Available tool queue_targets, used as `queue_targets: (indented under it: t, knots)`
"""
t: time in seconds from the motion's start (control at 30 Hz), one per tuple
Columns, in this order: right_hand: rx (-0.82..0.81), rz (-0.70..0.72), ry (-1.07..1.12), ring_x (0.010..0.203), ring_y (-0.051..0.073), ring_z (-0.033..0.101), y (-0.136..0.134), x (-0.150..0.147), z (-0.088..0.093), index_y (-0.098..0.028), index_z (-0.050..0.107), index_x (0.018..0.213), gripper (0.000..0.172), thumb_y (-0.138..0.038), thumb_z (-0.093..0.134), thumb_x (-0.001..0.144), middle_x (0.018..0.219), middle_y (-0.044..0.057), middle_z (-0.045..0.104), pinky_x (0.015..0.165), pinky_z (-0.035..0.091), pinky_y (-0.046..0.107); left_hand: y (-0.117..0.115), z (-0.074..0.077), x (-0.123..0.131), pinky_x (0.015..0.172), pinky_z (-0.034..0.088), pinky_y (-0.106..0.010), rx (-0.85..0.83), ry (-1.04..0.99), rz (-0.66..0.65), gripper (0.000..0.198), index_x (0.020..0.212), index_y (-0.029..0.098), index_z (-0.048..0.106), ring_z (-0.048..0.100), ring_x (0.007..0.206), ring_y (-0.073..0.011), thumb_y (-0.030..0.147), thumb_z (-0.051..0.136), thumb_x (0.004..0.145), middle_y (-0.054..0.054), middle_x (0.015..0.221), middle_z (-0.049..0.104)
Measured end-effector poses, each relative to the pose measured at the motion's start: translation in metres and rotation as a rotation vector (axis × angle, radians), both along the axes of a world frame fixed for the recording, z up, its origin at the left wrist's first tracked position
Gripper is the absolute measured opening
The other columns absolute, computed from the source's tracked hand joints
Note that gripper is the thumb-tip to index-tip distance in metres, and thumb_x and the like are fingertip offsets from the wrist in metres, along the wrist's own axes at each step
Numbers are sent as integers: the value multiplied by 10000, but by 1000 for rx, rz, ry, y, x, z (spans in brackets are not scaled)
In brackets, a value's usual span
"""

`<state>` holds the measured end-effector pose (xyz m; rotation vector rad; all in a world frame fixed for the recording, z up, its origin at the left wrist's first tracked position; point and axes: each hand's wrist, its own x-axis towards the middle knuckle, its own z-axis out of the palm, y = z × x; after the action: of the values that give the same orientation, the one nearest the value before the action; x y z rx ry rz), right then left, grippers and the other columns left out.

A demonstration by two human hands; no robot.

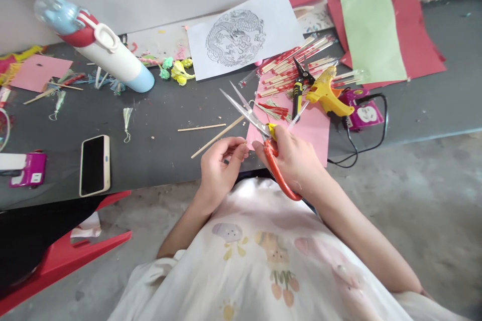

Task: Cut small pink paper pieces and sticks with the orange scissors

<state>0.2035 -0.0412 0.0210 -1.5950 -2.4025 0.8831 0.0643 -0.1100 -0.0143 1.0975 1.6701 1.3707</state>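
Right hand [291, 158] grips open scissors [256, 123]; left hand [218, 165] pinches a thin stick [218, 136]

This is a craft workroom, plain and rough. A dark counter [158, 120] against a bare white wall carries handicraft supplies: a yellow glue gun [326, 91], a bundle of thin wooden sticks [289, 67], sheets of red paper [417, 45] and green paper [371, 32], a printed dragon pattern [241, 35] and small tassels [127, 121]. Paint spots mark the wall's edge, and the bare concrete floor [422, 200] is dusty.
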Motion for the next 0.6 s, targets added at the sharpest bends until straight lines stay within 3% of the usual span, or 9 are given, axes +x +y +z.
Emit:
queue_targets:
  t: [0.13, 0.27, 0.4, 0.5, 0.6]
  knots:
    - [-32, -22, -36, 582, 196, 532, 5, 6, -2, -224, 453, 829, 334, -556, 412, 833, 681, 30, 583, 532, 331, 269, -4, 0, -7, 674, 523, -234, -35, 190, -60, 145, 876, 187, 644, 633, 690, -110, 309, 608, 807, -26, 805, 683]
    - [-32, -55, -60, 596, 200, 534, 12, 16, -5, -239, 408, 771, 342, -576, 417, 827, 657, 18, 571, 539, 340, 269, -15, 13, -21, 635, 498, -201, -75, 434, -153, 63, 810, 198, 639, 607, 643, -88, 233, 595, 782, 2, 770, 674]
    - [45, -131, -142, 591, 213, 532, 24, 32, -6, -240, 375, 726, 387, -615, 402, 819, 663, 47, 579, 525, 342, 285, -18, 27, -45, 594, 467, -202, -151, 654, -72, 78, 801, 209, 642, 598, 599, -92, 235, 573, 774, 15, 709, 669]
    - [43, -154, -151, 563, 212, 518, 30, 44, -5, -244, 379, 719, 402, -635, 389, 816, 656, 53, 585, 523, 360, 302, 0, 22, -64, 576, 421, -226, -193, 840, -9, 90, 790, 221, 639, 596, 587, -112, 283, 575, 783, 19, 678, 669]
    - [23, -125, -131, 550, 209, 516, 31, 52, -6, -249, 400, 714, 396, -629, 381, 820, 661, 49, 592, 523, 377, 311, 29, 7, -77, 578, 397, -245, -252, 896, -19, 96, 788, 226, 648, 610, 615, -142, 285, 572, 783, 8, 689, 682]
